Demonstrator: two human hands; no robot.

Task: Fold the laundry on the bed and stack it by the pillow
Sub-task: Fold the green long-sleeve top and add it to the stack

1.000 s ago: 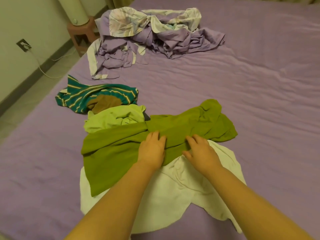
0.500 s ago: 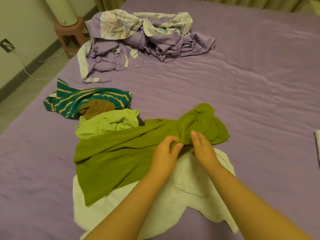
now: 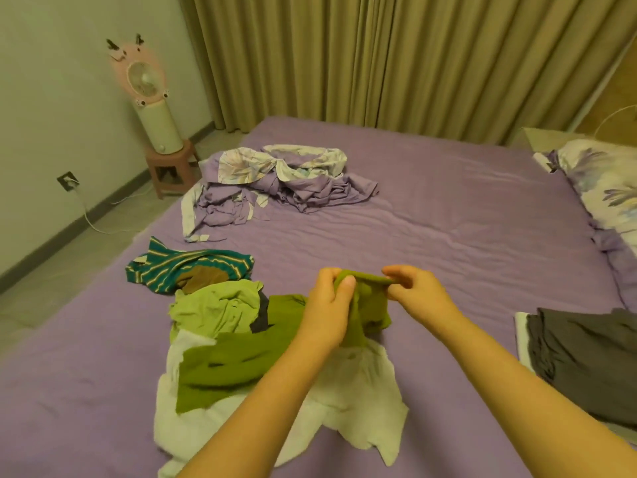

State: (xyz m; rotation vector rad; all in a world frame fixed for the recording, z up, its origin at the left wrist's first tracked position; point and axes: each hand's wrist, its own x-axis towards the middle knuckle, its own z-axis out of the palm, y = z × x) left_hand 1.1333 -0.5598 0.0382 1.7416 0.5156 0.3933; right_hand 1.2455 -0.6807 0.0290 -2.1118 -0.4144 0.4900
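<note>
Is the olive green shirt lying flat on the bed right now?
No, both the left hand and right hand pinch the olive shirt and lift one end off the bed.

We see a plain purple sheet (image 3: 431, 215) over the bed; on it an olive green shirt (image 3: 241, 360), a lighter lime green top (image 3: 217, 305), a white garment (image 3: 358, 408) and a teal top (image 3: 165, 270) with thin yellow and white stripes, a brown piece (image 3: 203, 278) lying on it; farther off, a purple blanket (image 3: 275, 191) with a white leaf print; at right, dark grey clothes (image 3: 586, 357) and a white pillow (image 3: 606, 181) with purple leaves; the curtains (image 3: 379, 56) are khaki; the fan (image 3: 141, 75) is pink.
</note>
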